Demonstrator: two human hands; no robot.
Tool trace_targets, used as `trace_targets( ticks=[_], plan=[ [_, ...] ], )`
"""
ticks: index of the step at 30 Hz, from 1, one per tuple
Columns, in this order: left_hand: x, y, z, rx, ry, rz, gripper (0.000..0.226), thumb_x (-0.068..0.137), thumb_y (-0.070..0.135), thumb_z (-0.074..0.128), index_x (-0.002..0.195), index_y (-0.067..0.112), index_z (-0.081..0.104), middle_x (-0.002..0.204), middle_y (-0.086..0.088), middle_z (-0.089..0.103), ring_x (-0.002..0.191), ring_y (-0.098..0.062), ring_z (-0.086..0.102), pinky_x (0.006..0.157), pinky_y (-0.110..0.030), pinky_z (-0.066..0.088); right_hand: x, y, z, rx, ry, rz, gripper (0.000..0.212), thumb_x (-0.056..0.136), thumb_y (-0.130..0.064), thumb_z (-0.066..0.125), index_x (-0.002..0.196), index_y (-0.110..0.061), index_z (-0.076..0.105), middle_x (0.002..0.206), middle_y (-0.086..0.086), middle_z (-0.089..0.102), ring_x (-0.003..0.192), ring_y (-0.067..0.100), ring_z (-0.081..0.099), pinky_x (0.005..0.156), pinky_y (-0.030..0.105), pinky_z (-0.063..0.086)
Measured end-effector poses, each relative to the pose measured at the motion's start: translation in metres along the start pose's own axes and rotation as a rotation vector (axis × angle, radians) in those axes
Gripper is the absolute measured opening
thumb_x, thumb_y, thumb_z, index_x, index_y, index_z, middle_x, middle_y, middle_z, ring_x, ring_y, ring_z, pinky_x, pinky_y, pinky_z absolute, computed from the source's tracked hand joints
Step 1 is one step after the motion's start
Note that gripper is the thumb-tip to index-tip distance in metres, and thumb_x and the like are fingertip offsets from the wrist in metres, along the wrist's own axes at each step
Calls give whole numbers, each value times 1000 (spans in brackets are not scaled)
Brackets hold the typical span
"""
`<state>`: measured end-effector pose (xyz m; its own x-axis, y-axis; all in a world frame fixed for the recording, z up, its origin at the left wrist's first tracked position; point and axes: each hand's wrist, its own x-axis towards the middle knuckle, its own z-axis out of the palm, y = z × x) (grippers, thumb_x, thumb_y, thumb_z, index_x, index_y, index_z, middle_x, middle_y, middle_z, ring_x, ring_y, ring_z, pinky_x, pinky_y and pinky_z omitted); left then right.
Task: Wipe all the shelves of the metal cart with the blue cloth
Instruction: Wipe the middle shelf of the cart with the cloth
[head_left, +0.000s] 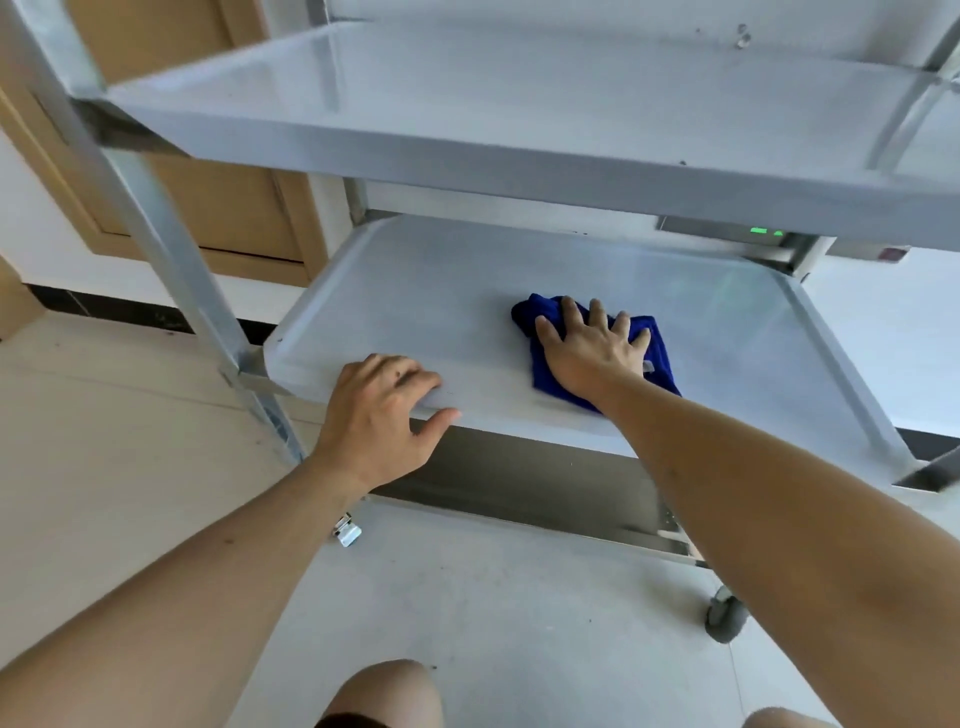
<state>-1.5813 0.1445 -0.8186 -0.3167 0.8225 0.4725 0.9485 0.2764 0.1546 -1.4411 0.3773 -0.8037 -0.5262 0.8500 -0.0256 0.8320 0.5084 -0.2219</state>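
Metal cart (171, 244), at least three tiers in view: upper shelf (467, 130), middle shelf (415, 291), and a lower shelf (519, 483) mostly hidden beneath it. A caster wheel (724, 618) shows at the cart's near right corner.

Middle shelf is the one being worked. Bare steel runs wide toward its left edge and far edge; less is left toward its right edge.

Blue cloth (660, 358) lies bunched flat on the middle shelf, right of centre, close to the near edge. Its long axis runs roughly from far-left to near-right.

Right hand (592, 348) is flat on top of the cloth, palm down, fingers spread apart and pointing toward the far edge. It presses rather than clamps; cloth shows past the fingertips and on both sides.

Left hand (379, 410) is off the cloth, well to its left, fingers curled over the shelf's near edge, thumb out under the lip, bracing the cart.

Key relation: cloth is directly under the right palm, so the right hand is the working one. Judged next stroke: sweep left or toward the far edge, where most uncovered surface lies. Whether the other shelves are done cannot be told.
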Motion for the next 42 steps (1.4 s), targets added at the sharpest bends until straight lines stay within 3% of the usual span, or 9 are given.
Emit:
trace_targets(
  ticks=[6,11,18,22,31,37,42],
  plan=[
    [-3,-31,-8,54,-12,-68,51,83,67,51,103,25,72,93,6,65,90,-19,55,81,-41,43,5,-77,21,-39,-27,-123,73,93,-72,15,157,-35,12,166,8,13,149,44,5,116,68,2],
    [-9,-34,2,11,89,-109,42,83,62,56,92,25,72,83,9,63,82,-15,50,73,-33,36,14,-147,39,-63,-24,-276,76,90,-76,13,156,-37,14,165,8,17,148,44,11,116,67,3],
    [-12,-37,16,-22,141,-95,41,84,63,51,94,27,68,91,7,66,89,-17,54,76,-35,39,37,-225,56,-22,-19,-429,69,91,-76,16,151,-43,24,161,3,29,145,41,19,114,67,8],
    [-13,-37,19,-28,187,-80,40,83,58,50,91,24,69,84,6,65,81,-18,53,72,-35,38,54,-247,60,-18,-3,-485,68,92,-75,15,152,-43,25,158,2,37,143,40,25,116,64,12],
    [-9,-31,13,42,125,-120,42,79,61,56,92,24,70,84,4,64,82,-19,53,71,-35,38,71,-215,57,12,-3,-480,72,90,-76,17,153,-42,29,159,-2,36,146,34,25,118,59,13],
    [4,-15,-9,71,-44,-196,47,74,65,52,91,24,70,88,5,63,87,-19,55,78,-38,45,74,-134,38,-12,23,-383,73,90,-77,16,153,-41,28,160,-2,34,146,34,23,118,59,13],
    [23,20,-9,98,-111,-133,48,75,55,53,108,23,68,105,4,66,100,-21,57,88,-41,44,69,-51,19,4,29,-277,72,89,-77,16,151,-43,29,159,-4,34,147,34,21,119,58,12]
  ],
)
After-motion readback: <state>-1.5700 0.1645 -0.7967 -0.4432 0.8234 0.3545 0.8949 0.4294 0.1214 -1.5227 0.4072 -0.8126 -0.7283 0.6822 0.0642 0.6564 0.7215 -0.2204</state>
